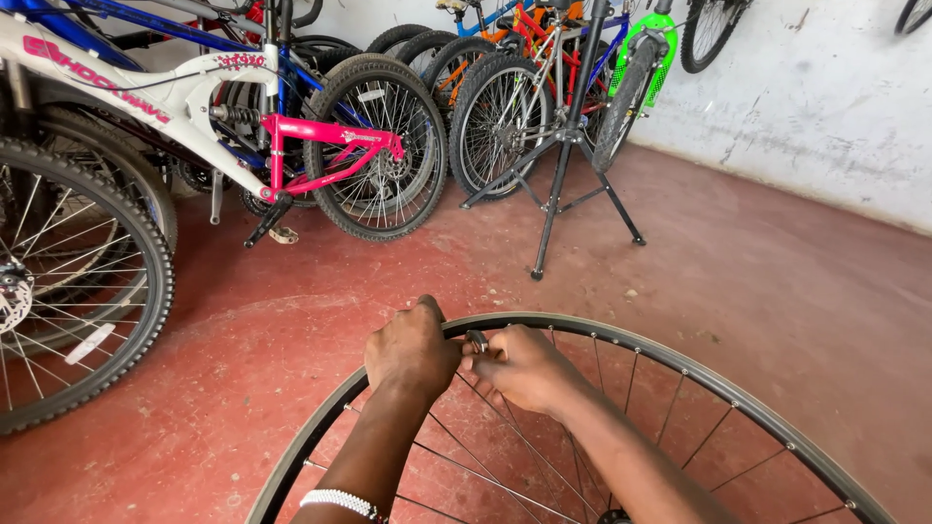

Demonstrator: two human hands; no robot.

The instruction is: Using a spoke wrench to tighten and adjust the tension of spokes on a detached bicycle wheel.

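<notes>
Nearest me: bare wheel rim (pixel 680 364), no tyre on it, standing upright at the bottom of the view, spokes (pixel 505 427) running down toward a hub just visible at the lower edge. Both my hands meet at the top of its arc. Left hand (pixel 413 351) closed in a fist over the rim, a beaded white bracelet (pixel 340 502) on that wrist. Right hand (pixel 524 369) just beside it, fingers curled and pinching a small dark ring-shaped tool (pixel 477 341) that sits against the rim; I cannot tell exactly what the tool is.

Under the wheel, red concrete floor (pixel 777 272). To the left, a tyred bicycle wheel (pixel 68 291), partly out of view. Further back, a black folding repair stand (pixel 563 165), then a white and pink bicycle (pixel 291 136). Farthest, a row of parked bicycles (pixel 505 78) against a scuffed white wall (pixel 825 97).
</notes>
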